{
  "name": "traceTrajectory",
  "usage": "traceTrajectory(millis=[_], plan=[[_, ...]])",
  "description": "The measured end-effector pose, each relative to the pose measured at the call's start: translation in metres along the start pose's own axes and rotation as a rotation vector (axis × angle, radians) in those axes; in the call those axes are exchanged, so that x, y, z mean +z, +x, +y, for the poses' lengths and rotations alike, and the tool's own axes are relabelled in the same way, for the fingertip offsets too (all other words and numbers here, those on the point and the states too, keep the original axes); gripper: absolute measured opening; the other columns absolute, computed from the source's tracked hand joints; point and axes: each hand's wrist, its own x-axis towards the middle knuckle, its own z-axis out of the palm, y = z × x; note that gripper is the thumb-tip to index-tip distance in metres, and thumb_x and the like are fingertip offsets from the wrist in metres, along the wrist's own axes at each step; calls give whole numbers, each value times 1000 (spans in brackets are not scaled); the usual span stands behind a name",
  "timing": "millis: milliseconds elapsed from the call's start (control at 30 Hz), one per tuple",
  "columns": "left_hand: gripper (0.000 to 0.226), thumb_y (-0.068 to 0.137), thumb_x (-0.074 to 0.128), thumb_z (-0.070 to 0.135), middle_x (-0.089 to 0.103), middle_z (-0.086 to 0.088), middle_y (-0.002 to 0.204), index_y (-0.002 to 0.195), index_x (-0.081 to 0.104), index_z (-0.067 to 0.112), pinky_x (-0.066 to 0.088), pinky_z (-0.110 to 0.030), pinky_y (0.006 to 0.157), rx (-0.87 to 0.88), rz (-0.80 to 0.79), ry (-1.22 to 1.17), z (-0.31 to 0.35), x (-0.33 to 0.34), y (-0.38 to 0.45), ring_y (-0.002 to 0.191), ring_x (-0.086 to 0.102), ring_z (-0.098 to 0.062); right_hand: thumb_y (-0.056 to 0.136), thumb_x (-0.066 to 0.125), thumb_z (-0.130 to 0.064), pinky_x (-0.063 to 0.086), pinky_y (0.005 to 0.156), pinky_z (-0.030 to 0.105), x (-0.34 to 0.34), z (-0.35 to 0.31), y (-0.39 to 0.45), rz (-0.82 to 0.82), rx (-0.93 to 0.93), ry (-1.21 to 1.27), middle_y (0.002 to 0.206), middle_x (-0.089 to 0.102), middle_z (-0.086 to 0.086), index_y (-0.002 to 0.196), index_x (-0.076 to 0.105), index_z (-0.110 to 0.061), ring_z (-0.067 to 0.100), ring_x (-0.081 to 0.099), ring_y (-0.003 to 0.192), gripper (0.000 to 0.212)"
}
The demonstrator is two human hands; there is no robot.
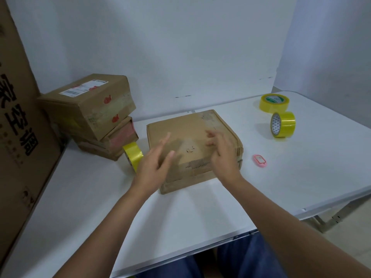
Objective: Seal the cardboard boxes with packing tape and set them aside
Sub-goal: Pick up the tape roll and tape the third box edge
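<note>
Cardboard, worn and brown, makes up the flat box (192, 145) lying closed in the middle of the white desk (281, 177), straight in front of the person. Both hands hang over its top and hold nothing. The left hand (154, 167) reaches in over the box's near left corner with its fingers straight and spread. The right hand (222, 155) is over the right half of the lid, fingers loosely bent and blurred; I cannot tell whether either hand actually touches the cardboard.

To the left, near the desk's back corner, two more boxes (90, 109) sit stacked, the upper one carrying a white shipping label and red marks. A yellow tape roll (133, 155) stands on edge between that stack and the flat box, partly behind the left hand. Well apart, at the far right of the desk, a second yellow roll (274, 102) lies flat and a third roll (283, 124) stands on edge just in front of it. A small pink object (260, 160) lies on the desk near the box's right side. A tall printed carton (18, 117) leans along the left edge.
</note>
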Motion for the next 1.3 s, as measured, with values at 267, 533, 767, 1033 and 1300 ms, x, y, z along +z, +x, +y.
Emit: traceTrajectory(millis=[267, 533, 767, 1033, 1300], plan=[[25, 97, 53, 29, 51, -3, 130, 122, 53, 30, 48, -32, 83, -656, 641, -452, -63, -11, -30, 97, 63, -21, 80, 30, 13, 40, 101, 22, -9, -12, 6, 167, 321, 166, 105, 67, 0, 116, 55, -18, -11, 56, 97, 54], [29, 71, 64, 71, 57, -3, 118, 95, 59, 54, 55, -41, 83, -723, 225, -284, -79, 0, -34, 99, 64, -26, 79, 28, 17, 40, 78, 1, -9, -12, 6, 171, 310, 172, 106, 63, 3, 112, 59, -11, 5, 66, 87, 53], [6, 91, 66, 35, 70, 0, 97, 92, 67, 28, 48, -32, 79, -715, 194, -332, -75, -9, -16, 97, 63, -24, 76, 29, 18, 43, 78, 2, -9, -12, 7, 155, 272, 169, 102, 65, 2, 107, 61, -10, 8, 67, 86, 53], [33, 98, 56, 38, 62, -6, 114, 127, 55, 23, 50, -21, 57, -851, 93, -582, -65, -25, 1, 81, 62, -19, 73, 30, 20, 42, 76, 1, -8, -13, 6, 131, 255, 147, 98, 66, 4, 102, 63, -5, 10, 66, 86, 50], [45, 100, 50, 32, 52, -14, 141, 143, 42, 24, 46, -38, 97, -880, 148, -1110, -64, -35, -2, 126, 53, -36, 72, 31, 21, 37, 74, -2, -9, -16, 2, 107, 232, 109, 93, 68, 8, 98, 66, -4, 0, 62, 84, 50]])
